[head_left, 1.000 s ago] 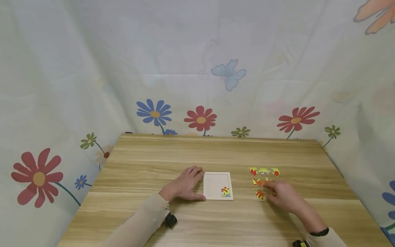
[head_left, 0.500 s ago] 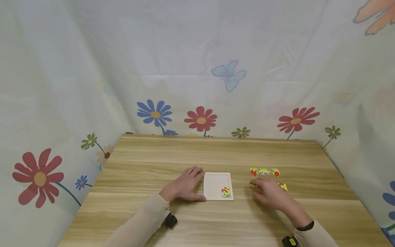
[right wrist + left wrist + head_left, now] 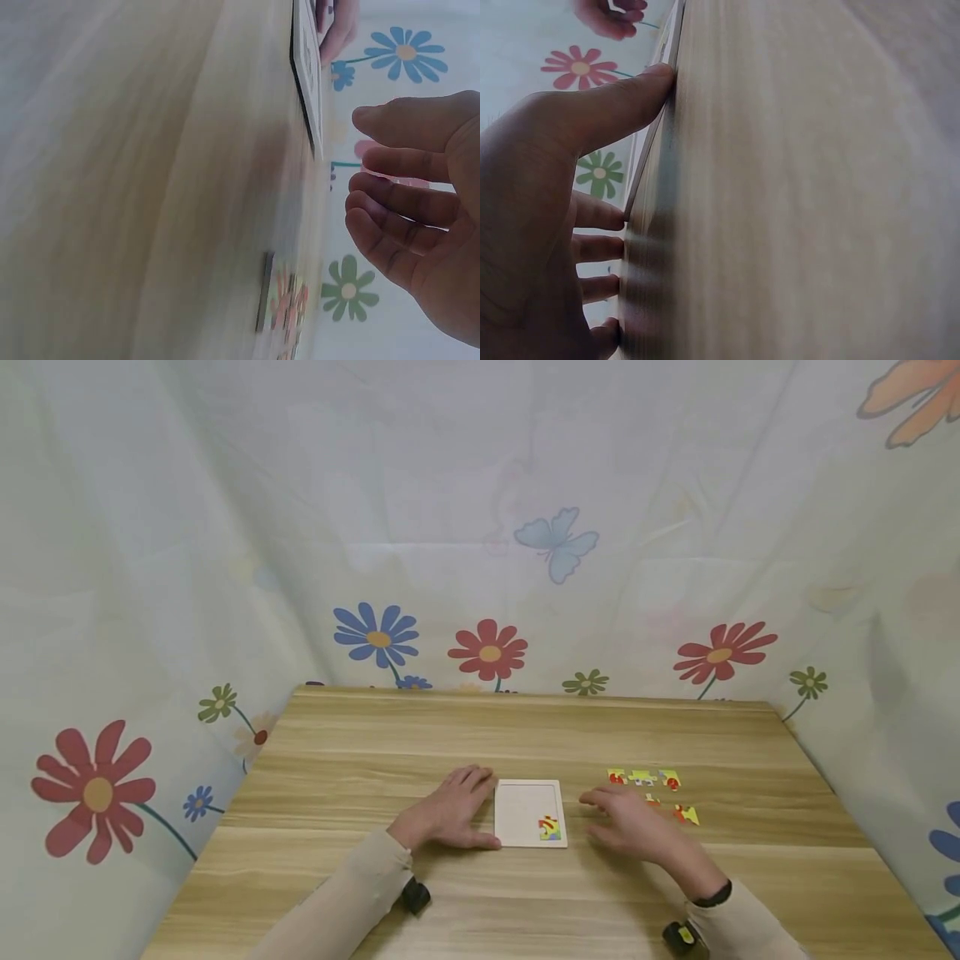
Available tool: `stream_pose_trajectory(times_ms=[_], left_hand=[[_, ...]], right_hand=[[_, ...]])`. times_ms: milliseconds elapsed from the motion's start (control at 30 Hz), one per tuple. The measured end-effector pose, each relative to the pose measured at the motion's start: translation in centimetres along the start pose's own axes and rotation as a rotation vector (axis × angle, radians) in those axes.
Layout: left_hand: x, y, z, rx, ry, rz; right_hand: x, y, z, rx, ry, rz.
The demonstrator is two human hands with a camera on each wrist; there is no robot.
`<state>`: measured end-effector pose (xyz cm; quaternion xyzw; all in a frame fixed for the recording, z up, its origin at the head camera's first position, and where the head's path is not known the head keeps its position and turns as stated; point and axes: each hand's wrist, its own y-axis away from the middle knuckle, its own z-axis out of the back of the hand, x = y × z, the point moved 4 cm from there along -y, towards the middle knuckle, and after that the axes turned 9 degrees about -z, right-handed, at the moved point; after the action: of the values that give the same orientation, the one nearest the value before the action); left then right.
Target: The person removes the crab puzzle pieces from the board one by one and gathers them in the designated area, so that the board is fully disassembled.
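A pale square puzzle board (image 3: 525, 810) lies on the table with one yellow and red jigsaw piece (image 3: 550, 828) in its lower right corner. My left hand (image 3: 453, 810) rests along the board's left side. In the left wrist view, the thumb (image 3: 641, 90) and index fingertip touch the board's edge. My right hand (image 3: 633, 827) hovers just right of the board, fingers loosely bent and thumb apart. Nothing shows between its fingers in the right wrist view.
Several loose jigsaw pieces (image 3: 642, 777) lie on the wooden table (image 3: 375, 735) beyond and beside the right hand, which hides part of that group. One more loose piece (image 3: 686, 814) lies right of the wrist. A flowered curtain (image 3: 420, 485) hangs behind.
My right hand has moved left from over the loose pieces toward the board, uncovering a piece at the right. My left hand and the board have stayed in place.
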<state>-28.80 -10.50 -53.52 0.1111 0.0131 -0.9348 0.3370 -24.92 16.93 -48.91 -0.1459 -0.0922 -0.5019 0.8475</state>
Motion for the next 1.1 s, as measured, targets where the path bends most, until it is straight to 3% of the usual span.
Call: stream_pose_trajectory(times_ms=[467, 733, 1100], left_hand=[[-0.1, 0.0, 0.1, 0.007, 0.000, 0.002], [0.0, -0.1, 0.1, 0.004, -0.002, 0.002], [-0.2, -0.2, 0.5, -0.001, -0.027, -0.021]], right_hand=[[2.8, -1.8, -1.0, -0.011, 0.047, 0.133], [3.7, -2.3, -1.8, 0.096, 0.018, 0.083], [3.9, -2.4, -2.5, 0.090, 0.014, 0.106]])
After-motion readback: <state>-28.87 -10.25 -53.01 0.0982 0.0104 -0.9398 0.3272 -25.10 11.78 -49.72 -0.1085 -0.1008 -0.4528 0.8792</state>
